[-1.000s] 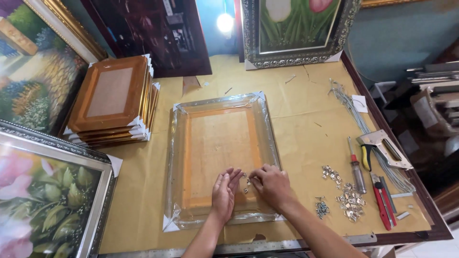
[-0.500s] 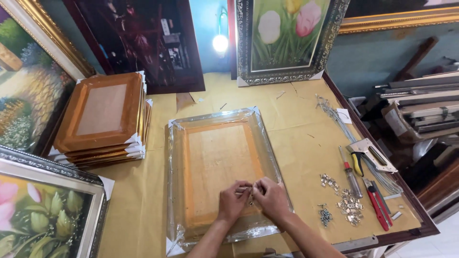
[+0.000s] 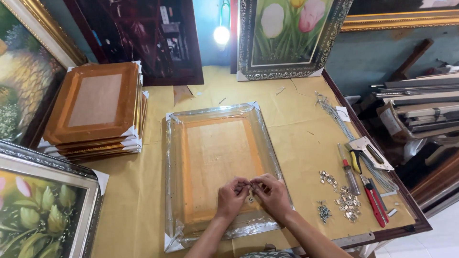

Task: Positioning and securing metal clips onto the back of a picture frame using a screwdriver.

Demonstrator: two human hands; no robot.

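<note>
Here the tabletop (image 3: 296, 129), covered in yellowish paper, carries a plastic-wrapped picture frame (image 3: 217, 169) lying face down near the front edge, its wooden back panel up. At the left edge sits a stack of brown frames (image 3: 95, 112) with white corner guards, and a silver-framed flower painting (image 3: 45, 210) fills the front left corner. A tulip painting (image 3: 291, 36) leans at the back edge beside a dark glossy panel (image 3: 138, 38). Along the right edge lie a bundle of wire (image 3: 334, 117), a staple gun (image 3: 368, 153), a screwdriver (image 3: 348, 172), red-handled pliers (image 3: 375, 203), and small piles of metal hangers (image 3: 346, 200) and screws (image 3: 324, 211).

Nothing blocks the hands. The left hand (image 3: 231, 197) and right hand (image 3: 272, 193) meet over the lower part of the frame's back, fingers curled narrow, fingertips pinched together on a tiny piece too small to make out, resting against the panel.
</note>
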